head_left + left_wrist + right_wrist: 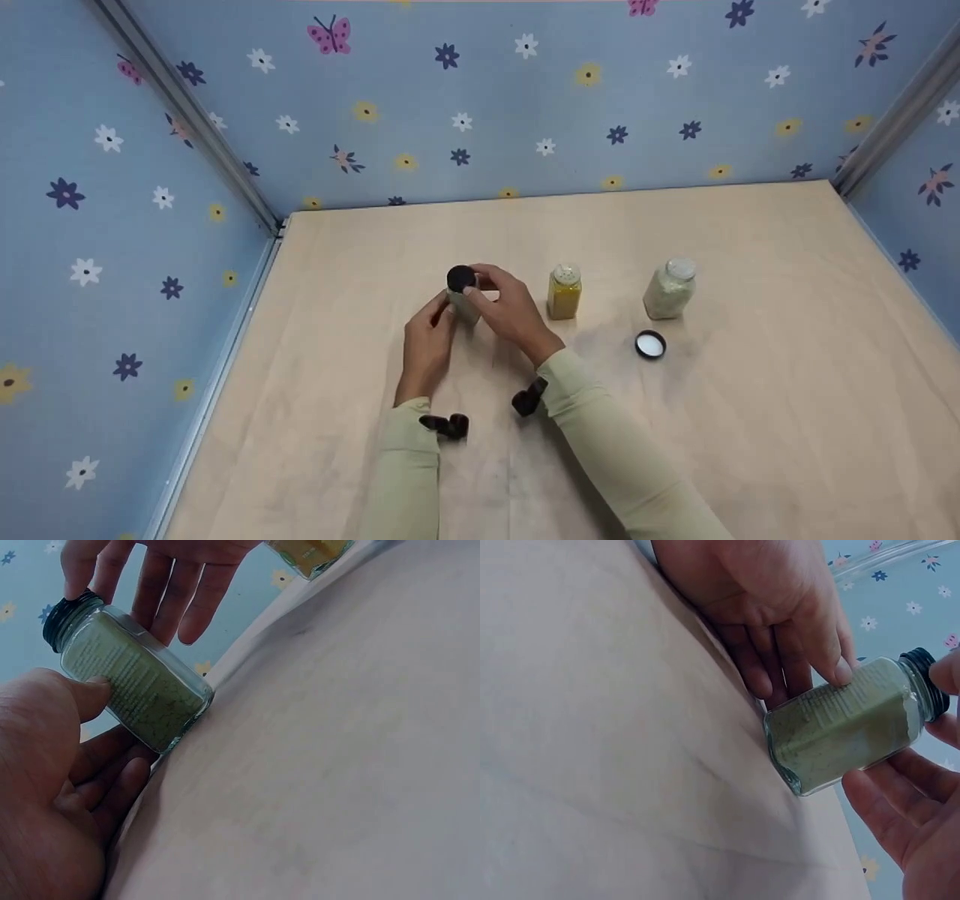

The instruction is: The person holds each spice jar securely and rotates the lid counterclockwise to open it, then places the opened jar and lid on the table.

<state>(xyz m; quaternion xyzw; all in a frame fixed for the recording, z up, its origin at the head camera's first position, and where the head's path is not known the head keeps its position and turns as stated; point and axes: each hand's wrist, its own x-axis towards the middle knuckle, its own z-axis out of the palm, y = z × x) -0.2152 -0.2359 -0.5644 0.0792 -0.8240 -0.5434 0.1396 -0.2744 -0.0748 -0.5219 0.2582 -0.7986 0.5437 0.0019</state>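
Observation:
A square glass spice jar point(142, 690) of green powder, with print on its side, stands upright on the table at the middle in the head view. A black screw lid point(461, 278) sits on its mouth. My left hand point(427, 349) holds the jar's body, thumb on one side and fingers on the other. With thumb and fingers my right hand point(514, 309) grips the lid; its other fingers hang beside the glass. Right of that hand stands a jar of yellow spice point(564, 292) with a perforated white top.
Farther right stands a jar of pale green contents point(669, 289) with a white top. A loose black lid point(650, 345), its white inside facing up, lies in front of it. Flowered blue panels point(525, 105) border the table point(360, 247) at the back and sides.

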